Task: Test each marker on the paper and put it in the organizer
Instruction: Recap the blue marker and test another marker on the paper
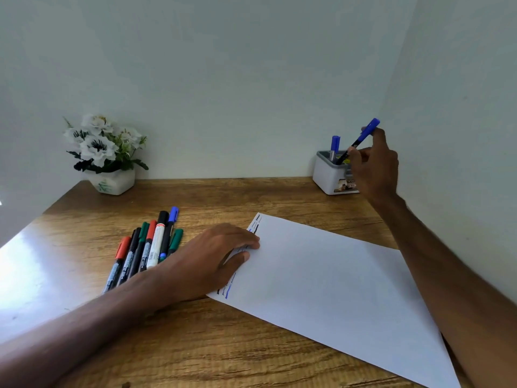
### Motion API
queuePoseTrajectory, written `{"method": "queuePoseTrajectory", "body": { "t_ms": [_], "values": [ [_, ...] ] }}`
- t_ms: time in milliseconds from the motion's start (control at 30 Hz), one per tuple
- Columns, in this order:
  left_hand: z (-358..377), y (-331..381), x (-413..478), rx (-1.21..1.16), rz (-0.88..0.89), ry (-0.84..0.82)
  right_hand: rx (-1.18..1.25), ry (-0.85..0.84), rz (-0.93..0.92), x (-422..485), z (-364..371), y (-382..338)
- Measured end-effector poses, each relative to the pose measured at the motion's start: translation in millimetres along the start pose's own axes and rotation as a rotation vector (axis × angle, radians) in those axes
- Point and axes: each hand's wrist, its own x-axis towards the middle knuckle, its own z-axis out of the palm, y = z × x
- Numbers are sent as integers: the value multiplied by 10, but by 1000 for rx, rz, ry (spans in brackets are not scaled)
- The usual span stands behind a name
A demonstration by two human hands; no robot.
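My right hand [373,166] pinches a blue-capped marker [361,140], tilted with its cap up and its lower end inside the white organizer [328,175] at the back right corner. Another blue-capped marker [335,145] stands upright in the organizer. My left hand [212,256] rests flat on the left edge of the white paper [321,281], fingers straight. Short black and blue ink marks run along that edge. A pile of several markers [148,247] with red, green, black and blue caps lies on the wooden table just left of my left hand.
A white pot of artificial white flowers [102,152] stands at the table's back left. Walls close the table off behind and on the right. The wooden table [223,200] shows bare wood between pot and organizer.
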Motion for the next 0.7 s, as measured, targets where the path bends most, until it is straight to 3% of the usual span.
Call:
{"method": "queuePoseTrajectory", "body": {
  "t_ms": [700],
  "values": [
    [-8,24,-3,17,-7,1,-38,-58,-58,-20,12,14]
  ]
}}
